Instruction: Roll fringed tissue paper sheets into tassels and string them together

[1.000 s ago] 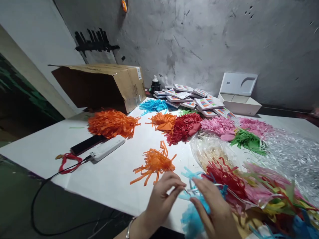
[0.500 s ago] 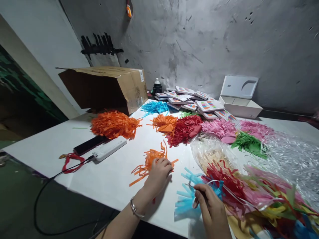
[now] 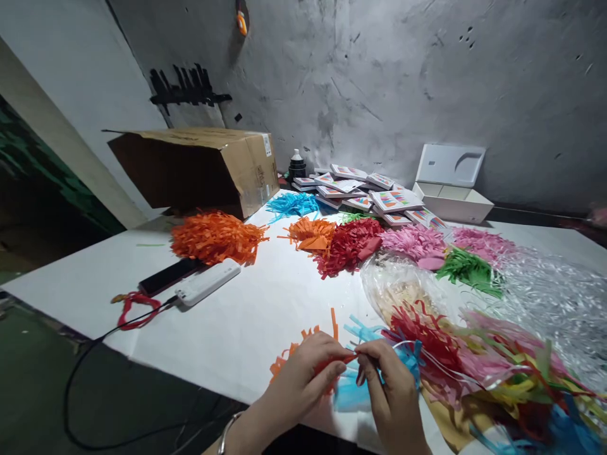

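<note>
My left hand (image 3: 315,373) is closed on an orange tissue-paper tassel (image 3: 283,362), its fringe spreading out behind the fingers. A narrow orange end shows between thumb and fingertips. Right against that end, the fingertips of my right hand (image 3: 389,382) are pinched together; what they hold is hidden. Under and between the hands lies a light-blue tissue-paper tassel (image 3: 351,395) on the white table (image 3: 199,341). A white cord (image 3: 403,344) runs from beside my right hand over a red tassel (image 3: 417,332) toward a pile of coloured tassels (image 3: 521,385) on the right.
Bunches of orange fringe (image 3: 215,237), red fringe (image 3: 351,243) and pink fringe (image 3: 412,240) lie farther back. Behind them are stacked booklets (image 3: 396,200), a white open box (image 3: 453,202) and a cardboard box (image 3: 251,180). A phone (image 3: 165,278) and white power bank (image 3: 208,282) sit left.
My left hand has lifted the orange tassel off the table and brought it right, up to my right hand. The fingertips of both hands now meet above the blue tassel.
</note>
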The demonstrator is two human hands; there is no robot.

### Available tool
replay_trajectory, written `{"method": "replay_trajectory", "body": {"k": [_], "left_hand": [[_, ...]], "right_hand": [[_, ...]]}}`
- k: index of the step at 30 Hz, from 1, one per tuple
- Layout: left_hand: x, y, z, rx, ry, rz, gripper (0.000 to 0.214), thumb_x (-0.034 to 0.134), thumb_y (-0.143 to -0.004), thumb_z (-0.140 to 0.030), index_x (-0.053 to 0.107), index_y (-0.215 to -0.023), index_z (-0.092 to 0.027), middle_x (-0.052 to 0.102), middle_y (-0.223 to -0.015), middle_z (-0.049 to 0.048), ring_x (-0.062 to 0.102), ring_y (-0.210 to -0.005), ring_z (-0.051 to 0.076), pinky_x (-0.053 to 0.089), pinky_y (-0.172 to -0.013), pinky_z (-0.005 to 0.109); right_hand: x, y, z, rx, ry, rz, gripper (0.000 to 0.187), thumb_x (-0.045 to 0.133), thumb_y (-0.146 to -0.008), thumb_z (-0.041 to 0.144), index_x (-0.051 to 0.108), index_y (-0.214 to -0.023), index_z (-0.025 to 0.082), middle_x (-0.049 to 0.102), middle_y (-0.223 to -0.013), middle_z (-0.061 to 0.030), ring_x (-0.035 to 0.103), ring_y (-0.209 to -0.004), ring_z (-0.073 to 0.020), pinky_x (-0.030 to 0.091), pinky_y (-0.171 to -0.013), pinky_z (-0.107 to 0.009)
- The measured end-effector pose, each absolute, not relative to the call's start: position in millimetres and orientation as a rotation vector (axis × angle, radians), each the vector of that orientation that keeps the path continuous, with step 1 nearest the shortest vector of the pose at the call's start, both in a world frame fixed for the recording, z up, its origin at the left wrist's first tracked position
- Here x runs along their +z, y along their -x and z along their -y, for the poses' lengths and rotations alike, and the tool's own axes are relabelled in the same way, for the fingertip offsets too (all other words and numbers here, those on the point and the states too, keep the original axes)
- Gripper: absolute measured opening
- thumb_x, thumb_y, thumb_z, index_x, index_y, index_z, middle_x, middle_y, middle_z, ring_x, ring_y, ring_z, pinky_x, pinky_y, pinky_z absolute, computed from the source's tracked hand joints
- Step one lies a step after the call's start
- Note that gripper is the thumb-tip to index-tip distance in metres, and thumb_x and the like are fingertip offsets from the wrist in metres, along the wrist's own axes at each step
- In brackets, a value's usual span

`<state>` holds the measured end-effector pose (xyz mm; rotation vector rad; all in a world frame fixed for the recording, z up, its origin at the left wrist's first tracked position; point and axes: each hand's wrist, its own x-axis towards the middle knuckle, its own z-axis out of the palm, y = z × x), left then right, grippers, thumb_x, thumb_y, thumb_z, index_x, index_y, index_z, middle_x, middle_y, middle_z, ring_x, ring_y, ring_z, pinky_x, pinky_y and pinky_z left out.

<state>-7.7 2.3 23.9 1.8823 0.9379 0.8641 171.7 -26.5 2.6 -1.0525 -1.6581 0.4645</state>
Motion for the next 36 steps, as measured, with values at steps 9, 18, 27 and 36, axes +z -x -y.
{"method": "replay_trajectory", "body": {"k": [9,18,27,36], "left_hand": [[11.4,2.4,-0.4,0.908,-0.729,-0.767,0.032,0.081,-0.08,-0.046,0.072,-0.081,-0.015,0.062,-0.066,-0.0008,0.056,-0.057,0.01,0.046,-0.058,0.021],[2.7,-3.8,2.3,0.952,-0.58,-0.71,0.028,0.087,-0.076,-0.038,0.073,-0.082,-0.015,0.062,-0.065,-0.0002,0.055,-0.053,0.009,0.051,-0.055,0.021],[-4.6,0.0,2.4,0.977,-0.909,-0.876,0.031,0.083,-0.078,-0.046,0.075,-0.084,-0.016,0.065,-0.07,0.0004,0.056,-0.065,0.011,0.046,-0.063,0.022],[-4.4,2.2,6.5,0.965,-1.244,-0.848,0.03,0.077,-0.084,-0.045,0.076,-0.104,-0.023,0.069,-0.085,0.0041,0.063,-0.083,0.02,0.048,-0.079,0.032]], "right_hand": [[1.4,-163.1,37.8,0.699,1.205,1.295,0.023,0.058,-0.097,0.038,0.069,-0.088,0.02,0.061,-0.069,0.0007,0.058,-0.057,-0.0127,0.046,-0.053,-0.021],[-3.5,-159.3,39.6,0.518,1.31,1.525,0.023,0.052,-0.099,0.034,0.063,-0.084,0.021,0.05,-0.061,0.0049,0.047,-0.051,-0.0107,0.037,-0.049,-0.021],[-5.0,-159.9,44.3,0.475,1.216,1.562,0.019,0.052,-0.099,0.029,0.067,-0.09,0.022,0.066,-0.074,0.0002,0.062,-0.062,-0.0135,0.047,-0.063,-0.022],[-10.6,-162.1,39.1,1.253,1.105,1.187,0.033,0.066,-0.091,0.052,0.064,-0.097,0.019,0.057,-0.063,0.0039,0.053,-0.051,-0.0106,0.046,-0.049,-0.021]]}}
